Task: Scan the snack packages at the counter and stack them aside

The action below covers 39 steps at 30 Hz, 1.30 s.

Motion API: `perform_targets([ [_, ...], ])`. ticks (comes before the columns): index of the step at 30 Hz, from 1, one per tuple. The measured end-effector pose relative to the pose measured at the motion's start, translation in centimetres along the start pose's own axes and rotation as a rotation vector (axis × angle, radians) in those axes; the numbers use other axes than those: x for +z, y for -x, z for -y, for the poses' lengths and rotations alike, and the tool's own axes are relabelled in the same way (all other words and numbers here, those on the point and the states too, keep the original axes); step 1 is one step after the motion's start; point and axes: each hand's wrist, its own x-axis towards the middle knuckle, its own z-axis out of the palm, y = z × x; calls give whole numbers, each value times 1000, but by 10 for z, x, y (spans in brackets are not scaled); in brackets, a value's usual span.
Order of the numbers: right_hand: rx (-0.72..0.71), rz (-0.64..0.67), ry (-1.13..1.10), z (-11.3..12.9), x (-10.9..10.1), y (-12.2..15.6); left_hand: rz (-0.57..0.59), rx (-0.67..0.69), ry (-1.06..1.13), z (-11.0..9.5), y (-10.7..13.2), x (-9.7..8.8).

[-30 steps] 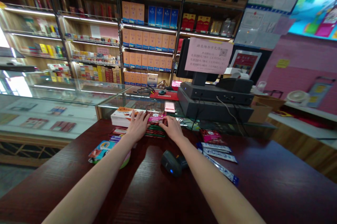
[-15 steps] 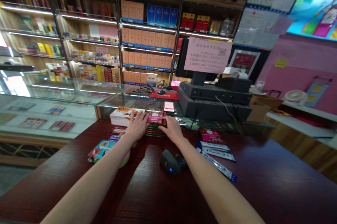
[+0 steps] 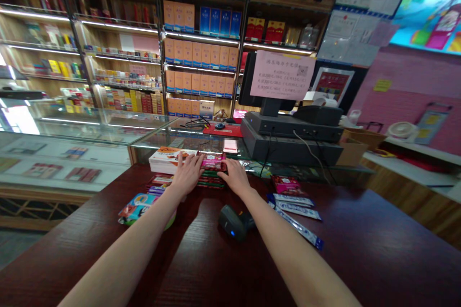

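Note:
A magenta-and-red snack packet (image 3: 212, 161) lies on top of a stack of green-and-red packets (image 3: 212, 180) at the far side of the dark wooden counter. My left hand (image 3: 188, 171) presses on the packet's left end, its fingers spread towards the neighbouring white box (image 3: 166, 159). At the right end my right hand (image 3: 234, 174) grips the same packet, thumb low and fingers on top. Between my forearms lies a black barcode scanner (image 3: 232, 223) with a small blue light. Beneath my left wrist are a blue snack bag (image 3: 136, 208) and purple packets (image 3: 155, 190), partly hidden.
On the right lie blue-and-white stick packs (image 3: 298, 223) and a red-pink packet (image 3: 286, 184). Behind stand a cash register with screen (image 3: 291, 134), a mouse on a red mat (image 3: 230, 130) and a glass display case (image 3: 72, 148). Boxed shelves (image 3: 201, 52) line the wall.
The view has shifted very slightly. Both hands stay at the two ends of the magenta packet, and nothing else has visibly moved.

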Motion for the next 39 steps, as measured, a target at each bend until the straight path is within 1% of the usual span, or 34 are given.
perform_targets([
  [9, -15, -1, -14, -1, 0, 2, -31, 6, 27, -7, 0, -8],
  [13, -13, 2, -14, -5, -5, 7, -19, 2, 22, -13, -2, -12],
  [17, -9, -24, -5, -10, -13, 15, -20, 18, 28, -22, -6, -17],
  [22, 5, -47, -1, -18, -23, 29, -46, 50, 48, -42, -13, -23],
  [27, 3, -54, 8, -34, -33, 44, -70, 115, 82, -65, -20, -25],
  [33, 49, -68, 26, -61, -47, 64, -80, 196, 125, -95, -30, -24],
  [39, 116, -81, 47, -96, -57, 86, -46, 266, 166, -130, -42, -17],
])
